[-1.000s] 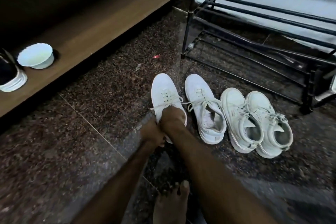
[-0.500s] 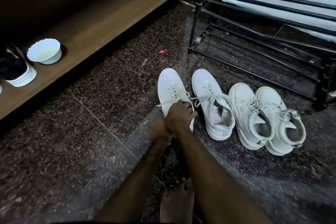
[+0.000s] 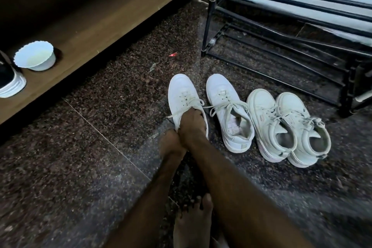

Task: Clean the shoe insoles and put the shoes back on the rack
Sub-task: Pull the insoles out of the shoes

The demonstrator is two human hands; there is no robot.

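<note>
Centre frame: left hand [image 3: 171, 144] clasps the heel of the leftmost white shoe [image 3: 182, 94], likely to steady it, while right hand [image 3: 192, 125] digs fingers into its mouth, presumably after the insole (grip hidden, cannot tell); rack [image 3: 281, 32] stands upper right.

- Right hand [image 3: 191, 125]: arm stretched forward, fingers curled into the opening of the white sneaker [image 3: 181, 90], gripping it.
- Left hand [image 3: 171, 145]: touching the right, at the heel; fingers hidden.
- Bare foot [image 3: 193, 225]: between the forearms.
</note>
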